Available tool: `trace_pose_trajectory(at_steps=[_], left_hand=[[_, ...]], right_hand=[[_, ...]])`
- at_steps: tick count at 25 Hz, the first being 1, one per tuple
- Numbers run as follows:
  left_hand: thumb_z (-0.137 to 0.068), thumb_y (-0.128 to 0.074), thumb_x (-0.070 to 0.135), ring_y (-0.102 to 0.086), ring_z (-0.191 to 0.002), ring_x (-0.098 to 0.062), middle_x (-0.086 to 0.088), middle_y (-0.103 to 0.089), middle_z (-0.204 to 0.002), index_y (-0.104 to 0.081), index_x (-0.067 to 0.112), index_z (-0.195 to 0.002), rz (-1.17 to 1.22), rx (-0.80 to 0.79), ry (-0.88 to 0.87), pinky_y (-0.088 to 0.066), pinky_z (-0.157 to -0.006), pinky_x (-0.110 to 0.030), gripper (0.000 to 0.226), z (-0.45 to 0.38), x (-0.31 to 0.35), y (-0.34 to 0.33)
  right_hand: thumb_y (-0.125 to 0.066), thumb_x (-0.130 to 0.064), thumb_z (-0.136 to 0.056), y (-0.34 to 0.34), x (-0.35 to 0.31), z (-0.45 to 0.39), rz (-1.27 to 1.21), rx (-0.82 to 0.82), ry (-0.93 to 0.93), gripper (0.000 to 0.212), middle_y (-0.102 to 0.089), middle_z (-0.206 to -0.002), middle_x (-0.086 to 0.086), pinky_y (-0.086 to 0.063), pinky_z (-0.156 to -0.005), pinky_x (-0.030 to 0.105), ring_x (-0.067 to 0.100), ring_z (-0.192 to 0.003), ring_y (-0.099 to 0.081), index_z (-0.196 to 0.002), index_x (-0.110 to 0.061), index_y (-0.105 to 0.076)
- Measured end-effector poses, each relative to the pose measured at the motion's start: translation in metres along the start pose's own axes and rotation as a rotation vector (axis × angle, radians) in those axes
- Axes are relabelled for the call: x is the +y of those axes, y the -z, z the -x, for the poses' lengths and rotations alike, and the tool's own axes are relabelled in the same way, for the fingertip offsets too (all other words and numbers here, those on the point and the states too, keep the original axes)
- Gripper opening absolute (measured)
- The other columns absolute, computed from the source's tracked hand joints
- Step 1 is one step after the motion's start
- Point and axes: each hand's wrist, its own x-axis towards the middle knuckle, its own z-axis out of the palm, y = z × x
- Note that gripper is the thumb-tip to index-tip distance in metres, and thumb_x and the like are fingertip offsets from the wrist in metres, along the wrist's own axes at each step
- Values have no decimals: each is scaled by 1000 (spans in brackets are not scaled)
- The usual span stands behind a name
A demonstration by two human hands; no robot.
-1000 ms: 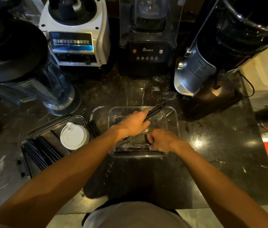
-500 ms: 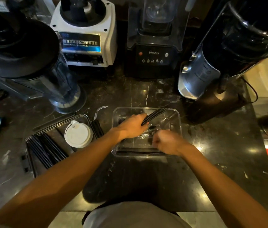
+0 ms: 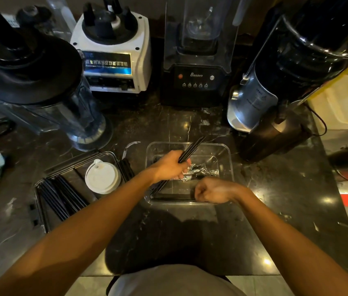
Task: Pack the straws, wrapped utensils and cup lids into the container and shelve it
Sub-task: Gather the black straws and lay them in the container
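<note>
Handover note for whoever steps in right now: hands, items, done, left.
Left hand: grips a bundle of black straws held over the clear container, its far end past the back rim.
Right hand: curled at the container's near edge; whether it holds anything is unclear.
Done: wrapped utensils lie in the container.
Left: set the bundle down in the container, then move over the remaining loose straws and the white cup lid from the tray on the left. Then shelve the container.
</note>
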Motion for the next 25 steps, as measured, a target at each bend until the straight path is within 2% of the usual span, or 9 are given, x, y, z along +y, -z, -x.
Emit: trace_pose_trajectory(at_steps=[2,5,7,10,14,18,22,25], left_hand=[[-106,-54,20,-67,-73,-12,-4,-65,-92,-58,14,-110,119,-2,23,-55,-64,-23,8,4,4,3],[-104,-56,15,-65,-73,-14,-7,-65,-89,-59,1,-119,354,7,50,-57,-65,-25,20,14,13,10],[-104,-57,13,-65,-71,-15,-7,-63,-88,-58,3,-118,534,15,38,-57,-65,-26,18,23,19,15],[-104,-57,11,-67,-73,-18,-8,-64,-88,-58,4,-118,751,48,12,-59,-69,-29,16,37,22,22],[-104,-53,8,-75,-88,-25,-15,-69,-101,-61,5,-115,894,124,10,-65,-77,-32,13,50,22,21],[-104,-53,4,-73,-110,-35,-24,-70,-116,-60,4,-114,1014,142,-20,-61,-92,-44,12,58,26,8],[-104,-50,1,-76,-102,-29,-22,-72,-111,-60,6,-107,1114,177,-68,-58,-96,-43,12,69,35,-5],[-105,-47,2,-74,-108,-31,-22,-73,-116,-61,6,-109,1196,212,-94,-59,-97,-43,14,75,32,-9]], right_hand=[[-56,-10,-100,3,-1,5,-5,4,5,17,-64,-92,-12,-49,-82,25,9,-93,-60,-106,-15,-72],[-55,-9,-97,11,8,20,-33,29,-7,15,-69,-92,-2,-50,-81,33,14,-86,-63,-93,-16,-69],[-58,-13,-99,23,22,43,-136,65,-29,15,-72,-90,-3,-54,-83,36,14,-85,-67,-90,-23,-65],[-59,-14,-102,43,40,82,-333,161,-15,11,-72,-87,2,-54,-79,37,16,-79,-65,-94,-17,-66],[-56,-10,-104,49,33,100,-583,309,119,11,-69,-83,7,-53,-72,32,19,-73,-63,-100,-6,-65],[-54,-7,-104,38,11,78,-789,375,238,12,-70,-83,9,-52,-81,40,25,-77,-61,-107,-2,-65],[-55,-9,-105,21,-10,61,-961,397,240,19,-72,-86,9,-53,-84,41,18,-72,-64,-116,-4,-69],[-54,-8,-105,6,-28,54,-976,419,214,18,-73,-89,13,-55,-75,35,15,-69,-63,-113,-1,-69]])
